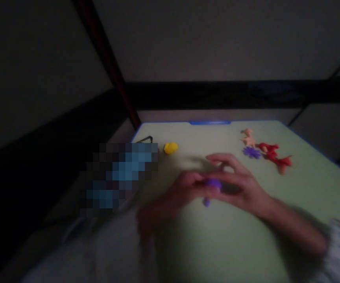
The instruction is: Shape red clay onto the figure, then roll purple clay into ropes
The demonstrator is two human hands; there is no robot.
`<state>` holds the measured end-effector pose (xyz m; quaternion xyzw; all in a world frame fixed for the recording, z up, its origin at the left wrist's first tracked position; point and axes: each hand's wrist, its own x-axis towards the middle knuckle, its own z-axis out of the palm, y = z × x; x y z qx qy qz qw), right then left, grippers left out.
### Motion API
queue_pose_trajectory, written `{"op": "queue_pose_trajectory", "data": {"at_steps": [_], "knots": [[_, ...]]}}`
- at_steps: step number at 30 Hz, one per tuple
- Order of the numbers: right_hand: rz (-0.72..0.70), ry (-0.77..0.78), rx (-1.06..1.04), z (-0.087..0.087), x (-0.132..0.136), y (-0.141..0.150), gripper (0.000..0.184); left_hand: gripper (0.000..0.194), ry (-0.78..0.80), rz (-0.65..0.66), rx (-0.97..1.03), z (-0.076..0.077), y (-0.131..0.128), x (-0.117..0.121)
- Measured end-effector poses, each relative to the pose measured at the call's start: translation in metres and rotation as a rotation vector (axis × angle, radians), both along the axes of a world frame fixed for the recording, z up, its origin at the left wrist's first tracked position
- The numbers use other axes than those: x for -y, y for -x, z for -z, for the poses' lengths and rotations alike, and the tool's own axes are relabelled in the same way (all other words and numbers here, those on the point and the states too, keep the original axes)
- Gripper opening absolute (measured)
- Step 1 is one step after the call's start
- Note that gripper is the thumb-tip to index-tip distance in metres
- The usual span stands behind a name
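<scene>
A small purple piece [213,184], soft-looking and blurred, is between my two hands above the pale table. My left hand [187,184] comes in from the left, its fingers pinched on the piece. From the right, my right hand [241,184] meets it with thumb and a finger at the piece, while another finger is raised and curved away. A narrow purple end [207,202] shows just below the fingers; I cannot tell whether it is joined to the held piece. The fingers hide much of the rest.
On the table [217,243], a yellow lump [170,148] lies at the back left. Back right are a peach-coloured figure [248,138], a spiky purple piece [252,152] and red pieces [272,153]. A pixelated patch [122,177] covers the left edge. A wall stands behind.
</scene>
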<state>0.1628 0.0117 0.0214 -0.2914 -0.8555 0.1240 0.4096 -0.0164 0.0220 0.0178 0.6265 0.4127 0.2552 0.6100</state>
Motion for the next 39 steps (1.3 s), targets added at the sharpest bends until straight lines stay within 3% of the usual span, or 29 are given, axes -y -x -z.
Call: {"op": "queue_pose_trajectory", "data": {"at_steps": [3, 13, 16, 24, 34, 39], "knots": [[-0.008, -0.013, -0.026, -0.002, 0.001, 0.002, 0.025, 0.014, -0.012, 0.069, 0.067, 0.003, 0.002, -0.001], [0.061, 0.031, -0.070, 0.004, 0.001, 0.005, 0.023, 0.020, -0.021, 0.057, 0.154, 0.003, 0.002, -0.002], [0.029, 0.058, -0.067, 0.008, -0.001, 0.005, 0.032, 0.020, 0.015, 0.042, 0.169, 0.009, 0.002, -0.004], [0.036, -0.066, -0.065, 0.006, 0.000, 0.002, 0.025, 0.020, 0.040, 0.027, 0.175, 0.029, -0.006, -0.014], [-0.015, -0.051, 0.016, 0.003, -0.002, 0.001, 0.031, 0.021, -0.058, 0.067, 0.107, 0.013, -0.002, -0.007], [-0.013, -0.062, -0.012, 0.000, -0.001, -0.001, 0.022, 0.028, -0.126, 0.052, 0.111, 0.011, -0.003, -0.006]]}}
